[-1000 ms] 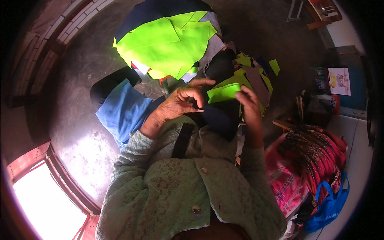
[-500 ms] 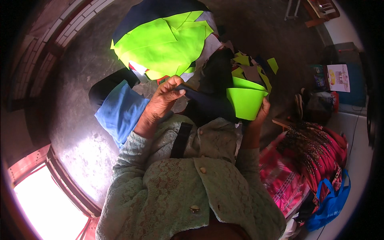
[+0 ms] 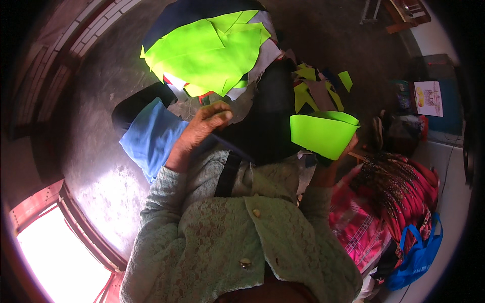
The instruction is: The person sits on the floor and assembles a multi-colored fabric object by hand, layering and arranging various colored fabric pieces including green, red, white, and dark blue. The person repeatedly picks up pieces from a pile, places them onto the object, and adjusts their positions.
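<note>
My left hand (image 3: 204, 126) is over my lap with its fingers curled in and the thumb pressed against them. Whatever is between them, if anything, does not show. Dark navy cloth (image 3: 237, 144) lies under and beside this hand, across my lap. My right hand (image 3: 349, 145) grips a curved lime-green fabric piece (image 3: 323, 134) at its right edge. That fabric hides most of the hand's fingers. In front of me a large heap of lime-green fabric pieces (image 3: 202, 55) rests on dark navy fabric (image 3: 197, 12).
Lime, grey and dark scraps (image 3: 318, 91) lie beyond my right hand. Light-blue cloth (image 3: 154, 134) drapes beside my left forearm. At the right are pink-red patterned fabric (image 3: 358, 217), a blue bag (image 3: 417, 257) and a white printed box (image 3: 428, 98). A bright doorway (image 3: 60, 257) opens at lower left.
My right hand has moved right with the lime-green piece, which has tilted. The navy cloth that my left hand pinched has dropped lower; the left hand has come down slightly.
</note>
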Available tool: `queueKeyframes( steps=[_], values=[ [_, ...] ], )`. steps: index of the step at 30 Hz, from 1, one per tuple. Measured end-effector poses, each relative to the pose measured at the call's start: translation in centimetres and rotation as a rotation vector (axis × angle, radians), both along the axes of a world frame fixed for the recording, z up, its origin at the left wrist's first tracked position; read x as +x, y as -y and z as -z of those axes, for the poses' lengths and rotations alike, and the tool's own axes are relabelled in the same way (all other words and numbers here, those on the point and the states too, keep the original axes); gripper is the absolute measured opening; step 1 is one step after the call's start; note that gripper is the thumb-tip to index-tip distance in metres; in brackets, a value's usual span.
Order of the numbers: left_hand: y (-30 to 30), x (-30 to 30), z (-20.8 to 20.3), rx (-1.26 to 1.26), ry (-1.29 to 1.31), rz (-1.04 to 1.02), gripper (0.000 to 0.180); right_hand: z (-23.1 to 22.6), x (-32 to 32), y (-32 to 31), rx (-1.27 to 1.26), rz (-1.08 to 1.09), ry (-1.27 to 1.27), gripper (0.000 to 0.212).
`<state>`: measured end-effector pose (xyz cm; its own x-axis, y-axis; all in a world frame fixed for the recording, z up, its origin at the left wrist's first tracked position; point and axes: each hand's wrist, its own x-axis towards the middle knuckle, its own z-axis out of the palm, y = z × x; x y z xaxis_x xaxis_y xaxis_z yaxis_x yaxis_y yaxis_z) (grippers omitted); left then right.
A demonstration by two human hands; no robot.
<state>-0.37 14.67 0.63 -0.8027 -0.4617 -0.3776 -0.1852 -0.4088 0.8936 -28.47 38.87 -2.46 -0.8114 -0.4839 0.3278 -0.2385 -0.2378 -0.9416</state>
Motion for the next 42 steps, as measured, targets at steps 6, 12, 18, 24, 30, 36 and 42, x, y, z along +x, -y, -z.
queueKeyframes(
  steps=[6, 12, 18, 24, 30, 36, 42],
  values=[
    [-0.6, -0.1, 1.7, -0.337, 0.062, 0.291, 0.043, 0.6, 0.1, 0.4, -0.128, 0.118, 0.087, 0.036],
    [-0.5, 0.6, 3.6, -0.747, -0.160, 0.567, 0.051, 0.1, -2.1, -1.4, -0.236, 0.030, 0.280, 0.036],
    [-0.6, -0.1, 3.8, -0.505, -0.134, 0.790, 0.042, 3.2, -8.1, -7.1, 0.215, 0.275, -0.434, 0.033],
    [-1.0, 0.5, 4.2, -0.474, -0.220, 0.777, 0.031, 0.4, -5.1, -7.7, 0.428, 0.393, -0.600, 0.032],
    [-0.7, -0.3, 1.6, -0.550, -0.206, 0.637, 0.012, 4.9, -5.7, -11.6, 0.612, 0.319, -0.654, 0.033],
    [-0.5, -1.9, -5.8, -0.950, -0.238, 0.227, 0.017, 2.3, -1.1, -9.4, 0.908, 0.429, -0.891, 0.038],
    [0.8, -4.2, -9.5, -0.859, -0.376, 0.119, 0.011, 4.0, 2.3, -9.0, 0.341, -0.070, 0.070, 0.040]
  ],
)
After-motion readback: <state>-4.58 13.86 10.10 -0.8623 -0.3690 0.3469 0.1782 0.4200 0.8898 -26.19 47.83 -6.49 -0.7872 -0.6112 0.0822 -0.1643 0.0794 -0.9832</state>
